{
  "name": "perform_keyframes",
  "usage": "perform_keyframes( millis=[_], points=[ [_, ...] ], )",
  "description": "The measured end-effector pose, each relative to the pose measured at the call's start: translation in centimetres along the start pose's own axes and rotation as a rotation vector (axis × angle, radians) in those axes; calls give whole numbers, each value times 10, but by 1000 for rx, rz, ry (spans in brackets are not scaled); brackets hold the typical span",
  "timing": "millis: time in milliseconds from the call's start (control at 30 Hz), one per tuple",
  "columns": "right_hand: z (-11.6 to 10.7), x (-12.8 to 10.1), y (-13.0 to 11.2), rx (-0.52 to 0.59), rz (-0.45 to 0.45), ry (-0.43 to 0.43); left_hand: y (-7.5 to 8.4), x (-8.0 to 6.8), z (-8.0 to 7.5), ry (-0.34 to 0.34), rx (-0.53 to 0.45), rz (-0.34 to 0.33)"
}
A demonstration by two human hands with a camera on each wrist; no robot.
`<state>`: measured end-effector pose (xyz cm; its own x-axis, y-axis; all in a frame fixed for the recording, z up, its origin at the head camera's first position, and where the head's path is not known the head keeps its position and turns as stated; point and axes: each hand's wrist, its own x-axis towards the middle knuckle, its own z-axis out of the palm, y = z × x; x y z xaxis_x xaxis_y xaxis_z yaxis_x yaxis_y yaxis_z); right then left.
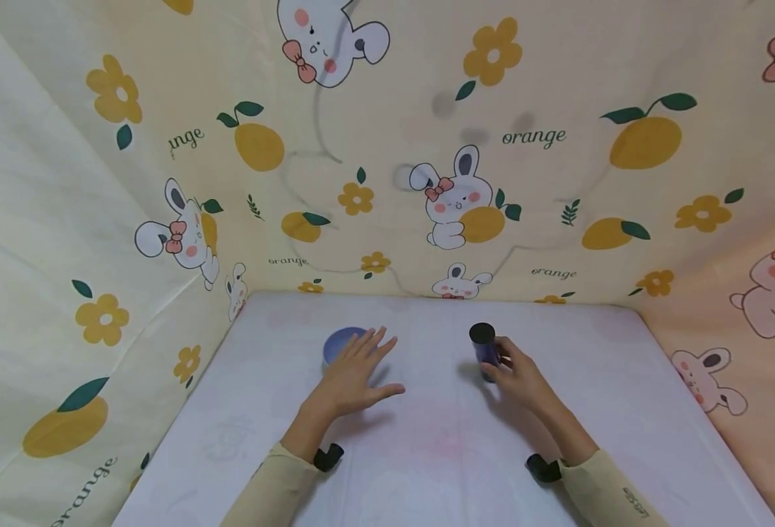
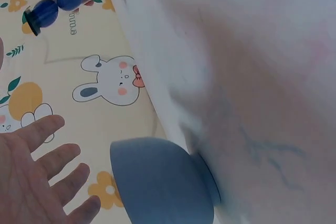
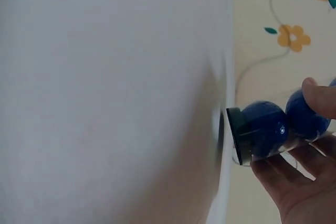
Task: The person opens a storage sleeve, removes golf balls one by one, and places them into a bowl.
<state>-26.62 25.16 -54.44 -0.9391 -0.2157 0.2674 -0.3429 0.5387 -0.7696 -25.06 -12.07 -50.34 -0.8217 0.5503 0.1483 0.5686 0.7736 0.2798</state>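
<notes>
Tabletop (image 1: pixel 427 454), white sheet, patterned cloth walls around it. Blue bowl (image 1: pixel 342 344) sits on it left of centre, nothing visible inside it from the head view. Left hand (image 1: pixel 354 373) flat, fingers spread and straight, hovering just beside the bowl, holding nothing. Right hand (image 1: pixel 519 377) grips a clear tube of blue balls (image 1: pixel 483 351), black cap (image 3: pixel 237 136) on. Judgement: early stage. Tube is in hand, cap not off yet, balls all inside, bowl unfilled.
</notes>
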Motion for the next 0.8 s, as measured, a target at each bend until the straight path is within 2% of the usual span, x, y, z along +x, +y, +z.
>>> perform_keyframes(
  millis=[133, 300, 633, 800],
  points=[
    [3, -3, -6, -23, -32, -23, 5, 3, 1, -10, -1, -12],
    [6, -7, -14, -65, -14, -52, 12, 6, 4, -28, -18, -5],
    [8, -14, -29, -106, 50, -125, 25, 14, 12, 53, -128, 73],
    [9, -17, -34, -116, 52, -146, 29, 18, 13, 55, -163, 74]
  ],
)
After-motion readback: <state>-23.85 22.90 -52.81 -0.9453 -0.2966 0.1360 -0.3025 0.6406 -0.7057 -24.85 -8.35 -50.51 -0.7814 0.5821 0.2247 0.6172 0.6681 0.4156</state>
